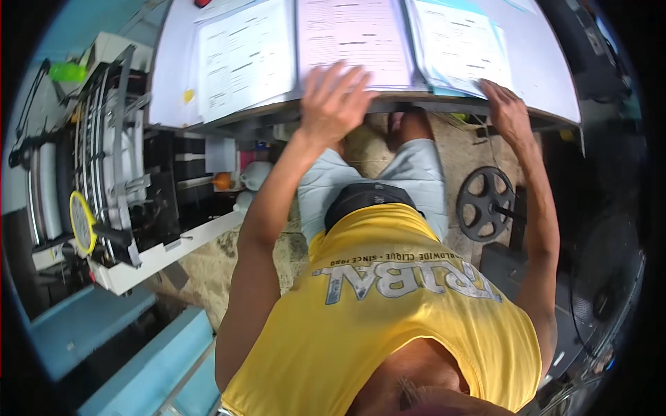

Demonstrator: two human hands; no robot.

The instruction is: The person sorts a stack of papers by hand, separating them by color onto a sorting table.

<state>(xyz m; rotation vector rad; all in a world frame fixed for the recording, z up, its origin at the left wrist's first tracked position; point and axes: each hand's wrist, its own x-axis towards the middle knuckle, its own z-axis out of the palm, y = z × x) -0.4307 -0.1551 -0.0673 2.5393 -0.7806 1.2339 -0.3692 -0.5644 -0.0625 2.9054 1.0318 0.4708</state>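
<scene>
Three stacks of printed sheets lie side by side on a white table: white sheets (246,59) at the left, pink sheets (354,41) in the middle, and white sheets (461,48) with blue-green ones under them at the right. Over the lower left corner of the pink stack is my left hand (336,100), fingers spread and nothing in its grasp. My right hand (508,111) is at the table's front edge, its fingertips at the lower right corner of the right stack. Whether those fingers pinch any sheet is too small to tell.
The white table (555,90) has a dark front edge. On the left stands a machine with metal rollers (111,152), beside a yellow round-headed object (82,222). A black handwheel (485,203) is below the table at right. Light blue steps (152,360) are at lower left.
</scene>
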